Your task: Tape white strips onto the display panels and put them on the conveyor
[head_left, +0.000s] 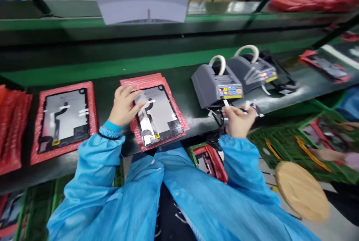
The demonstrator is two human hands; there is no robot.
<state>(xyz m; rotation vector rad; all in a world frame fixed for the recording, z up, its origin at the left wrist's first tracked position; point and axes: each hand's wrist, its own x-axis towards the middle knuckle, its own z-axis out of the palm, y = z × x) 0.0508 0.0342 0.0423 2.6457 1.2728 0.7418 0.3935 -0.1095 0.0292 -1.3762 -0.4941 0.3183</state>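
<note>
A flat panel [158,115] with a silver back and a flex cable lies on a red bubble-wrap sheet [179,115] at the bench's front edge. My left hand [123,106] rests on the panel's upper left corner, fingers curled down onto it. My right hand [238,119] is at the front of the nearer grey tape dispenser [215,85], fingers pinched on a small white strip of tape [226,103] coming out of its slot. A second, similar panel [66,119] lies on its own red sheet further left.
A second tape dispenser [251,69] stands behind the first. A stack of red bubble-wrap sheets [11,121] sits at far left. Green crates [283,143] with more panels stand under the bench, and a round wooden stool [301,190] is at lower right.
</note>
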